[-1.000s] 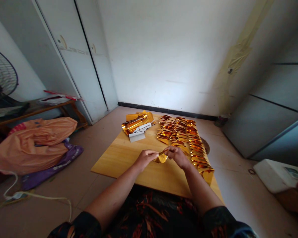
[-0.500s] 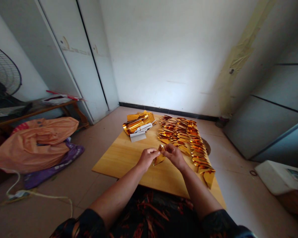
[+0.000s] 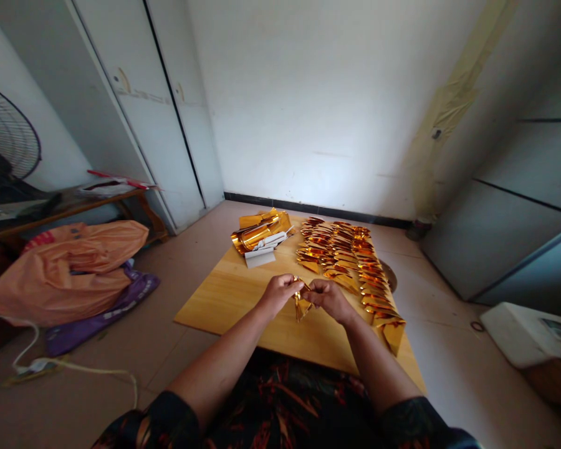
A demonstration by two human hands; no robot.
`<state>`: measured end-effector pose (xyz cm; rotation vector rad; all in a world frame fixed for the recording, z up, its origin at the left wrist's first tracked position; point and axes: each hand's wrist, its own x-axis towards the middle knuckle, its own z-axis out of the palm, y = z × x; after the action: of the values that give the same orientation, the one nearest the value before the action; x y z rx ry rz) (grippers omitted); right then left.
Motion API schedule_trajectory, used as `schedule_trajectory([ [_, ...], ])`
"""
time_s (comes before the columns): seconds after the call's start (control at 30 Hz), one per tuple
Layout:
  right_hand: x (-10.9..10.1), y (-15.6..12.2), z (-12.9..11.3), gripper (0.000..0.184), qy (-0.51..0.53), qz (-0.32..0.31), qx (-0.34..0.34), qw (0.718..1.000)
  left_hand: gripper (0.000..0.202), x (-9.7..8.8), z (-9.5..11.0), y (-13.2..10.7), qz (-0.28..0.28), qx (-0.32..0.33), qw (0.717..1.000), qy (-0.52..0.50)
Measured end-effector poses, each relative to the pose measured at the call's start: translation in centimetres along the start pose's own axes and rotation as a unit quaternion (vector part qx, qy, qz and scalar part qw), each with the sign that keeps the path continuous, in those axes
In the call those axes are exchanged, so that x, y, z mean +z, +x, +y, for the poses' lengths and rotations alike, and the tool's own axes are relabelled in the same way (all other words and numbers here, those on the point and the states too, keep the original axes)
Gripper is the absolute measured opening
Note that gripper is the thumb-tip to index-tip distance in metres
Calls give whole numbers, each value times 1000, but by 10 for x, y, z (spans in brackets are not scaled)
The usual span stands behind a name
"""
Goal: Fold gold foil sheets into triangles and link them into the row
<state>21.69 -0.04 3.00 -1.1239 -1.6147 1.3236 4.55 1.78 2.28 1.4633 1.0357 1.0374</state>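
Both hands meet over a low wooden board (image 3: 224, 299) on the floor. My left hand (image 3: 277, 293) and my right hand (image 3: 328, 298) each pinch one small folded piece of gold foil paper (image 3: 301, 304), which hangs between the fingertips just above the board. Rows of several folded gold foil pieces (image 3: 350, 262) lie along the board's right side, close behind my right hand. A stack of unfolded gold foil sheets (image 3: 260, 234) with white paper lies at the board's far left corner.
An orange plastic bag (image 3: 70, 269) on a purple one lies on the floor at left, with a cord (image 3: 75, 368) near it. A fan (image 3: 7, 140) and low wooden bench stand far left. A white box (image 3: 518, 330) sits at right.
The gold foil piece has been turned and folded narrower between my fingertips. Both hands have stayed over the same spot on the board, shifting only slightly.
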Motion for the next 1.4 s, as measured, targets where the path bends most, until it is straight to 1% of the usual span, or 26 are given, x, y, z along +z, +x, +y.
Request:
schedule_trajectory([
  [0.1, 1, -2, 0, 37, 13, -12, 5, 1000, 33, 0, 1, 0, -7, 16, 1000, 22],
  [0.17, 2, -4, 2, 39, 29, -3, 1, 1000, 33, 2, 1, -2, -6, 15, 1000, 0],
  [0.27, 8, -7, 8, 38, 66, 40, -21, 997, 33, 7, -1, -4, 17, -11, 997, -80],
  [0.33, 12, -7, 14, 36, 97, 62, -29, 993, 34, 12, -4, -6, 35, -31, 988, -144],
  [0.47, 21, -4, 24, 37, 169, 92, -23, 981, 35, 21, -8, -7, 33, -53, 957, -284],
  [0.5, 22, -3, 25, 38, 181, 101, -19, 978, 36, 22, -9, -7, 32, -56, 951, -302],
  [0.57, 22, -2, 27, 39, 179, 110, -13, 978, 38, 23, -11, -6, 36, -68, 950, -301],
  [0.67, 21, -2, 28, 39, 140, 110, -14, 984, 41, 23, -13, -6, 54, -103, 960, -255],
  [0.77, 21, 1, 32, 38, 109, 125, -26, 986, 43, 23, -15, -7, 80, -125, 961, -234],
  [0.83, 22, 3, 35, 35, 58, 148, -41, 986, 43, 23, -15, -8, 93, -133, 959, -234],
  [0.87, 22, 4, 35, 32, 13, 168, -54, 984, 44, 24, -16, -8, 95, -136, 958, -234],
  [0.93, 22, 3, 32, 23, -105, 216, -101, 965, 44, 25, -17, -8, 99, -142, 957, -232],
  [1.0, 23, 0, 27, 13, -225, 246, -163, 928, 44, 25, -18, -9, 110, -145, 957, -228],
  [1.07, 24, -4, 20, 14, -307, 233, -201, 901, 43, 26, -20, -9, 126, -140, 957, -222],
  [1.1, 25, -5, 18, 16, -332, 217, -206, 894, 42, 27, -21, -9, 132, -134, 958, -217],
  [1.13, 27, -7, 17, 18, -347, 203, -203, 893, 41, 27, -21, -9, 137, -127, 959, -213],
  [1.2, 30, -9, 16, 18, -353, 186, -188, 897, 40, 28, -22, -9, 141, -117, 961, -208],
  [1.33, 33, -8, 23, 19, -313, 178, -159, 919, 38, 27, -21, -10, 148, -122, 963, -188],
  [1.4, 33, -7, 26, 17, -288, 174, -144, 931, 38, 25, -21, -10, 152, -114, 968, -166],
])
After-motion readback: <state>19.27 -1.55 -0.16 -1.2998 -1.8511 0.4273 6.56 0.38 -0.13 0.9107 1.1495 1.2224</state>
